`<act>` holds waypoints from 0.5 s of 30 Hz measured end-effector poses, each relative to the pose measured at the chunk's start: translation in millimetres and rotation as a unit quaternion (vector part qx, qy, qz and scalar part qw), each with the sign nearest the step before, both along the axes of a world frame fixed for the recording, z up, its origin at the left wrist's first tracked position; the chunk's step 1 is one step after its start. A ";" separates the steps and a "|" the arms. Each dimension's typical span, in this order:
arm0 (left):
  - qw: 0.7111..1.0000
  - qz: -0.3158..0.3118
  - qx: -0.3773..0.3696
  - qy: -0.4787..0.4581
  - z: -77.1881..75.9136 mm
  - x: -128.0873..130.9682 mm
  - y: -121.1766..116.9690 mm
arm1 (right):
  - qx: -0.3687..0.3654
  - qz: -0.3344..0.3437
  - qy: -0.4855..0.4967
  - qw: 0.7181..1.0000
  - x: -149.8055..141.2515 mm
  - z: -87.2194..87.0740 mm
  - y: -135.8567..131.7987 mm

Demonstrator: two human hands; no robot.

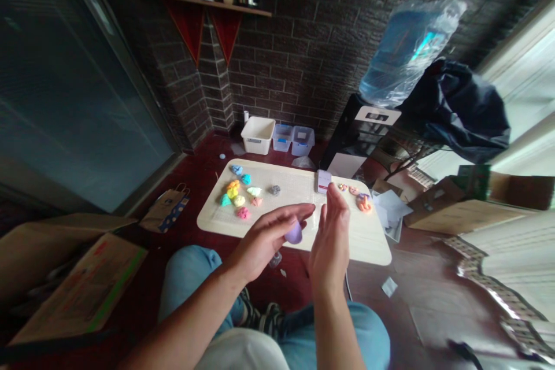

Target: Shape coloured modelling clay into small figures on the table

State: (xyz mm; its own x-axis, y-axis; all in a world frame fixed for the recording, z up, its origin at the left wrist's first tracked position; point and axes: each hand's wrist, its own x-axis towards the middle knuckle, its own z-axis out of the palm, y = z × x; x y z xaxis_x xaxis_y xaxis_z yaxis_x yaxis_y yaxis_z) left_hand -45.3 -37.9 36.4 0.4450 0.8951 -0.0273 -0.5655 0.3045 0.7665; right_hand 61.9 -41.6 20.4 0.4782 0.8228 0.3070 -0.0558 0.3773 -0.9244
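A smooth lump of purple modelling clay (295,235) rests against the palm and thumb of my left hand (264,237), whose fingers reach out over it. Facing it, my right hand (330,237) is upright with its fingers stretched out, a small gap away from the clay. Both hands are above the near side of a cream low table (208,217). On its left half lie several coloured clay lumps, among them a pink one (243,213), a yellow one (233,191) and a blue one (236,169). A grey lump (275,189) sits nearer the middle.
A small pale purple box (324,181) lies at the table's back edge, with an orange-and-purple clay piece (364,203) at the right. Behind stand a white bin (258,136) and a water dispenser (347,139). Cardboard boxes (82,283) flank both sides.
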 end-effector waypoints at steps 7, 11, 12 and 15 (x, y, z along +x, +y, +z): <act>0.996 0.023 -0.032 -0.078 -7.6 12.4 4.3 | -0.025 0.135 -0.077 0.988 -35.5 -8.2 -15.5; 0.997 0.018 -0.019 -0.069 -8.6 16.0 3.9 | -0.010 0.101 -0.110 0.989 -37.8 -5.8 -23.6; 0.998 0.003 0.003 -0.055 -8.8 17.7 0.1 | -0.012 0.074 -0.103 0.992 -33.4 -2.7 -20.7; 0.998 -0.019 0.062 -0.009 -6.4 21.8 -8.8 | -0.017 0.028 -0.102 0.994 -23.7 3.6 -14.1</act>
State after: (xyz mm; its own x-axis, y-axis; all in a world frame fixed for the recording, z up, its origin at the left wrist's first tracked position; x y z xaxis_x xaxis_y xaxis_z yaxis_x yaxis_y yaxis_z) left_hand -23.5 -46.8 30.1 0.4790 0.8732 0.0900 -0.5688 0.2306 0.7895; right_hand 38.3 -55.7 24.1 0.3613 0.8581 0.3649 0.1143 0.3476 -0.9307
